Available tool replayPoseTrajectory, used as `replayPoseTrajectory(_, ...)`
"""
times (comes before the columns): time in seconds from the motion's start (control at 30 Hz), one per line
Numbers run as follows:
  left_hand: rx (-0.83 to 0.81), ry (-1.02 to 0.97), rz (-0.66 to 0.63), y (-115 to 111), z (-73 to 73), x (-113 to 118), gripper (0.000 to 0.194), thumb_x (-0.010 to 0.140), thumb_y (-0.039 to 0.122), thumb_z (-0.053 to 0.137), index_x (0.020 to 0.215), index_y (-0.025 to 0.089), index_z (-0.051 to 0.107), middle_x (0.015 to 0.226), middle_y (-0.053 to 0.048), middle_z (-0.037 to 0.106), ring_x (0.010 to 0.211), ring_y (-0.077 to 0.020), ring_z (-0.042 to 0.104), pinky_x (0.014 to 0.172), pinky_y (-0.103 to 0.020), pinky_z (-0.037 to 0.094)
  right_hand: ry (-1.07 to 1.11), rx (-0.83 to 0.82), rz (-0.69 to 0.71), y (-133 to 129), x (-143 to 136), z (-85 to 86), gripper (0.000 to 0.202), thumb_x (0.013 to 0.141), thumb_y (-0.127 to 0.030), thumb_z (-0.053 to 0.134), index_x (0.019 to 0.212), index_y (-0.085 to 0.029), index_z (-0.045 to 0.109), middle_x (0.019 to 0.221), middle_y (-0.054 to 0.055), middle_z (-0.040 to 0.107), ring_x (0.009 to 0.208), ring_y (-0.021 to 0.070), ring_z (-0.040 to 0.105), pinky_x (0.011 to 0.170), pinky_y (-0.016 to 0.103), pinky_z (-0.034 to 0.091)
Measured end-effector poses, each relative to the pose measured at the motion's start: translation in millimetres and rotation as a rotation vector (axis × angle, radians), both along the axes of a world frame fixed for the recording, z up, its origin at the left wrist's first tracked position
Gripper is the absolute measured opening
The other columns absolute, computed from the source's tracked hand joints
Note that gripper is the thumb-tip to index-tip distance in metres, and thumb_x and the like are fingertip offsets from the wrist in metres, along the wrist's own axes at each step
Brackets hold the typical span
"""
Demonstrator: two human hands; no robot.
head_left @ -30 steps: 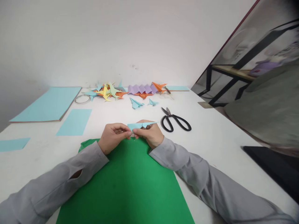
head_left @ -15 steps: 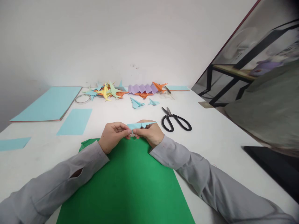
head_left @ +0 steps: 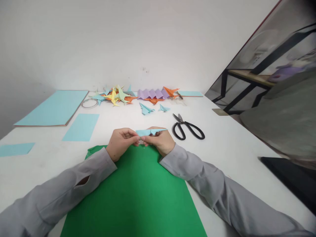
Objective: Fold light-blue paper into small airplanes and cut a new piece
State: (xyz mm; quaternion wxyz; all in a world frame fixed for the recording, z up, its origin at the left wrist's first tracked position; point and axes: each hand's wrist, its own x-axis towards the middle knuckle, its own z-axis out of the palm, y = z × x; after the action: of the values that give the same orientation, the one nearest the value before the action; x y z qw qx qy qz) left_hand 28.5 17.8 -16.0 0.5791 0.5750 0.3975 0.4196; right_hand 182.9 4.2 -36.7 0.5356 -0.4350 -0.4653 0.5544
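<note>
Just above the far edge of a green sheet (head_left: 135, 191), both my hands pinch a small folded light-blue paper (head_left: 145, 132). My left hand (head_left: 120, 143) grips its left end between thumb and fingers. My right hand (head_left: 161, 141) has its thumb along the lower edge, with the fingers behind the paper; a pointed end sticks out to the right. The two thumb tips nearly meet below it. Beyond my hands lie two small blue folded papers, one larger (head_left: 146, 109) and one smaller (head_left: 164, 108).
Black-handled scissors (head_left: 189, 126) lie right of my hands. Blue sheets (head_left: 81, 127) and a larger stack (head_left: 53, 107) are at the left, near a tape roll (head_left: 90, 103). Colourful folded papers (head_left: 119, 96) and a purple pleated paper (head_left: 152, 94) line the wall. A black object (head_left: 288, 177) is far right.
The whole view has shifted slightly, so most things appear a little further right. Both hands keep their pinch on the folded paper, with hardly any other movement.
</note>
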Motion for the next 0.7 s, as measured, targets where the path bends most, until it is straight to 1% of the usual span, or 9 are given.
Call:
replayPoseTrajectory(0.1, -0.003, -0.013, 0.005, 0.8, -0.7, 0.0, 0.01, 0.059, 0.017, 0.069, 0.062, 0.011, 0.061, 0.048, 0.0, 0.062, 0.047, -0.0105, 0.058, 0.051, -0.022, 0.048, -0.018, 0.05, 0.009, 0.6, 0.1, -0.4, 0.027, 0.05, -0.029, 0.078, 0.063, -0.012, 0.061, 0.052, 0.0, 0.061, 0.044, 0.0108, 0.055, 0.044, 0.023, 0.047)
replayPoseTrajectory(0.2, -0.008, -0.013, -0.003, 1.4, -1.5, -0.4, 0.01, 0.059, 0.016, 0.07, 0.062, 0.011, 0.061, 0.049, 0.0, 0.062, 0.047, -0.0101, 0.058, 0.051, -0.022, 0.047, -0.037, 0.089, 0.021, 0.9, 0.4, -1.1, 0.026, 0.05, -0.026, 0.078, 0.064, -0.011, 0.062, 0.053, 0.0, 0.061, 0.044, 0.0104, 0.054, 0.043, 0.022, 0.045)
replayPoseTrajectory(0.27, -0.016, -0.019, -0.013, 1.5, -2.3, -0.8, 0.011, 0.059, 0.017, 0.07, 0.062, 0.011, 0.061, 0.049, 0.0, 0.062, 0.047, -0.0102, 0.058, 0.051, -0.022, 0.047, -0.042, 0.059, 0.013, 1.0, 0.4, -1.3, 0.024, 0.05, -0.025, 0.078, 0.06, -0.011, 0.062, 0.05, 0.0, 0.061, 0.042, 0.0099, 0.053, 0.043, 0.021, 0.044)
replayPoseTrajectory(0.4, -0.067, -0.082, -0.033, 1.9, -3.8, -1.7, 0.014, 0.06, 0.021, 0.07, 0.064, 0.011, 0.061, 0.05, -0.001, 0.063, 0.047, -0.0111, 0.058, 0.052, -0.023, 0.048, -0.008, -0.054, -0.014, 1.5, -0.3, 0.1, 0.025, 0.046, -0.026, 0.079, 0.049, -0.011, 0.059, 0.041, -0.001, 0.057, 0.038, 0.009, 0.05, 0.041, 0.021, 0.043)
replayPoseTrajectory(0.57, -0.141, -0.161, -0.055, 2.6, -2.9, -1.4, 0.017, 0.065, 0.025, 0.068, 0.066, 0.011, 0.058, 0.052, -0.001, 0.061, 0.051, -0.0114, 0.059, 0.055, -0.026, 0.05, 0.09, -0.114, -0.017, 1.4, -1.4, 3.9, 0.024, 0.042, -0.023, 0.08, 0.048, -0.011, 0.06, 0.041, -0.001, 0.057, 0.038, 0.0086, 0.051, 0.041, 0.02, 0.044)
replayPoseTrajectory(0.7, -0.162, -0.162, -0.065, 2.9, -2.6, -0.7, 0.021, 0.068, 0.029, 0.066, 0.067, 0.013, 0.052, 0.055, 0.0, 0.061, 0.051, -0.0108, 0.058, 0.052, -0.025, 0.049, 0.11, -0.142, -0.033, 0.1, -2.3, 7.0, 0.024, 0.041, -0.023, 0.081, 0.049, -0.011, 0.061, 0.04, -0.002, 0.056, 0.037, 0.0083, 0.051, 0.041, 0.02, 0.043)
